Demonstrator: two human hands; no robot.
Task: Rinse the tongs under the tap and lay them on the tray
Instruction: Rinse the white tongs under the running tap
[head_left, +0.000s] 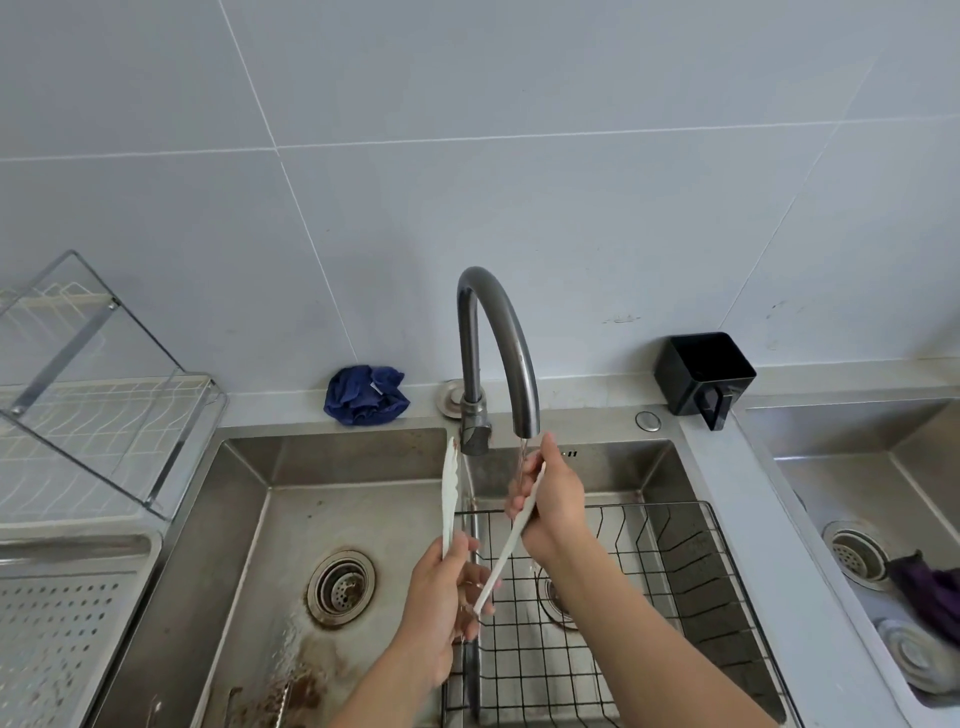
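1. The white tongs (450, 499) are held above the steel sink (249, 499), splayed in a V, with one arm's tip in the thin stream from the curved grey tap (498, 332).
2. The left hand (441, 597) curls round the hinge end. The right hand (556, 504) pinches the wetted arm near its tip.
3. The tongs look light, thin and stiff, likely plastic, with scalloped tips. Wet, they are probably slippery.
4. The hinge end seems the safest hold for carrying them to the perforated metal tray (52, 623) on the left.

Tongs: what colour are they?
The tongs are plain white, seen best in the head view.
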